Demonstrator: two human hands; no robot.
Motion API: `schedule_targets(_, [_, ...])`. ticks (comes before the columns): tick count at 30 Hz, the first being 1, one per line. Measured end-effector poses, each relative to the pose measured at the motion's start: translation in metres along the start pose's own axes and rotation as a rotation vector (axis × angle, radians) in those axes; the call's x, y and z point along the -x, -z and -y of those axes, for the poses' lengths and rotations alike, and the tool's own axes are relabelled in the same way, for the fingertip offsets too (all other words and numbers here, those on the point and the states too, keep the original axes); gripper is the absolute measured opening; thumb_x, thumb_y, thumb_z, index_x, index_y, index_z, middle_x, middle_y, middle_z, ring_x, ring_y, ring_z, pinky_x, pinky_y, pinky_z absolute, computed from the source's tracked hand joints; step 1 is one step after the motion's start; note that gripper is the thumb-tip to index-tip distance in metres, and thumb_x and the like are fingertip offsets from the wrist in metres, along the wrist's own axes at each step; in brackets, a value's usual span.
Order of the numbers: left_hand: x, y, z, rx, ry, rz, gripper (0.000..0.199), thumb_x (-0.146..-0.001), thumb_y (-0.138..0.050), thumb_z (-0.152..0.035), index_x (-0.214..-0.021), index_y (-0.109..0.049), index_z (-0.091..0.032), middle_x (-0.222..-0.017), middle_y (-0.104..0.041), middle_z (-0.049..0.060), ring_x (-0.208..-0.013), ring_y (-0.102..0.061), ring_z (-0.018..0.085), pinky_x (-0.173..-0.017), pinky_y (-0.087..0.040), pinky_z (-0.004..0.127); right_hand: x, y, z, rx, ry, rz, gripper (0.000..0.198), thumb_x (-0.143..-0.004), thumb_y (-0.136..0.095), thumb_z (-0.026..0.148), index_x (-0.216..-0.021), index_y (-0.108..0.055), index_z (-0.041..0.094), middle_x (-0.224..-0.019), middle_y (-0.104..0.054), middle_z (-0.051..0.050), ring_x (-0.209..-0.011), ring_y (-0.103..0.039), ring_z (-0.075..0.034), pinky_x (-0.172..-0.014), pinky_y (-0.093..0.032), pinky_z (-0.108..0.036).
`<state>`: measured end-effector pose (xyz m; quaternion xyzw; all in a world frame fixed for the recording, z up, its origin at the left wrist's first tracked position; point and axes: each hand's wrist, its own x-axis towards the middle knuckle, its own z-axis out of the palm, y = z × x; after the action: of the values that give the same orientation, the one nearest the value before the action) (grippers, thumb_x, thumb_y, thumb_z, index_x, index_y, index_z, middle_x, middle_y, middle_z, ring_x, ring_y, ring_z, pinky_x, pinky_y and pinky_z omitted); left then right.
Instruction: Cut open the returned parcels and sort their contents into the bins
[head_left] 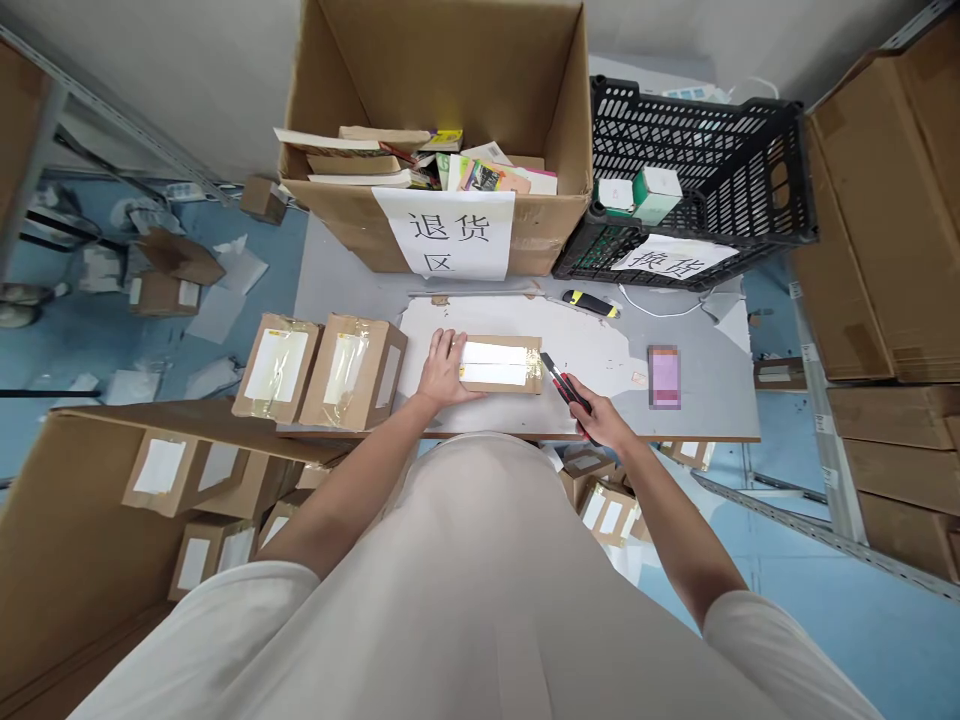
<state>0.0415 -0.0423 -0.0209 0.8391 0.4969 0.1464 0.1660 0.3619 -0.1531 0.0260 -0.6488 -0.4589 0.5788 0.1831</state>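
Observation:
A small taped cardboard box [495,386] with a white label lies on a white sheet [592,350] on the table in front of me. My left hand [444,372] grips its left end, fingers at the far side and thumb along the near side. In my right hand [596,415] is a red and black utility knife [561,382]. The knife's blade is out, and its tip is close to the taped right end of the box; I cannot tell whether it touches. A second utility knife [591,303], yellow and black, lies farther back on the table.
Two taped boxes [352,372] stand at the table's left. Behind are a large carton [337,225] of books and a black crate [720,215] with small boxes. A pixelated pink item [664,378] lies right. An open carton [45,520] of parcels stands lower left.

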Motion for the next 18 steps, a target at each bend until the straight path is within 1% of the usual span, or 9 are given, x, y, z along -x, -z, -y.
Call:
schedule_targets(3, [-0.001,0.0,0.0,0.013,-0.003,-0.001,0.121,-0.047,-0.076,-0.069,-0.141,-0.031,-0.008,-0.136,-0.037,0.024,-0.136,-0.024,0.046,-0.11,-0.029,0.058,0.007,-0.002,0.003,0.022,0.005,0.008,0.067,-0.087,-0.048,0.031,-0.15,-0.025,0.03,-0.067,-0.051,0.006,-0.042,-0.046,-0.006,-0.041,-0.046,-0.021])
schedule_targets(7, [0.0,-0.002,0.001,0.017,-0.002,-0.011,0.123,-0.045,-0.075,-0.072,-0.14,-0.031,-0.007,-0.136,-0.035,0.025,-0.136,-0.023,0.046,-0.111,-0.027,0.058,0.021,-0.005,0.007,0.032,-0.012,0.041,0.065,-0.088,-0.049,0.03,-0.15,-0.028,0.028,-0.062,-0.049,0.006,-0.04,-0.045,-0.006,-0.039,-0.044,-0.019])
schedule_targets(9, [0.0,-0.002,0.002,0.017,-0.007,-0.008,0.125,-0.043,-0.075,-0.072,-0.139,-0.032,-0.006,-0.136,-0.035,0.026,-0.136,-0.022,0.047,-0.111,-0.026,0.057,0.028,-0.007,0.008,0.034,-0.024,0.028,0.063,-0.088,-0.048,0.029,-0.149,-0.03,0.028,-0.06,-0.049,0.006,-0.039,-0.045,-0.007,-0.039,-0.044,-0.02])
schedule_targets(11, [-0.001,-0.001,0.001,0.02,-0.002,0.004,0.124,-0.043,-0.076,-0.071,-0.14,-0.031,-0.008,-0.137,-0.035,0.025,-0.136,-0.022,0.047,-0.111,-0.025,0.058,0.034,-0.01,0.009,0.051,-0.036,0.01,0.063,-0.088,-0.049,0.029,-0.149,-0.031,0.028,-0.06,-0.051,0.006,-0.038,-0.046,-0.007,-0.039,-0.044,-0.021])
schedule_targets(14, [-0.002,0.001,0.0,0.025,0.019,0.022,0.122,-0.044,-0.076,-0.07,-0.14,-0.03,-0.011,-0.137,-0.035,0.024,-0.136,-0.022,0.046,-0.11,-0.026,0.058,0.041,-0.015,0.004,0.068,-0.045,0.028,0.062,-0.087,-0.05,0.03,-0.147,-0.034,0.031,-0.064,-0.057,0.004,-0.038,-0.047,-0.008,-0.038,-0.044,-0.022])
schedule_targets(18, [-0.003,0.002,-0.001,0.024,0.03,0.033,0.126,-0.042,-0.078,-0.069,-0.141,-0.03,-0.007,-0.139,-0.033,0.026,-0.137,-0.02,0.046,-0.112,-0.024,0.057,0.053,-0.02,-0.011,0.062,-0.042,-0.006,0.061,-0.088,-0.049,0.033,-0.147,-0.034,0.032,-0.07,-0.06,0.004,-0.039,-0.048,-0.007,-0.04,-0.045,-0.022])
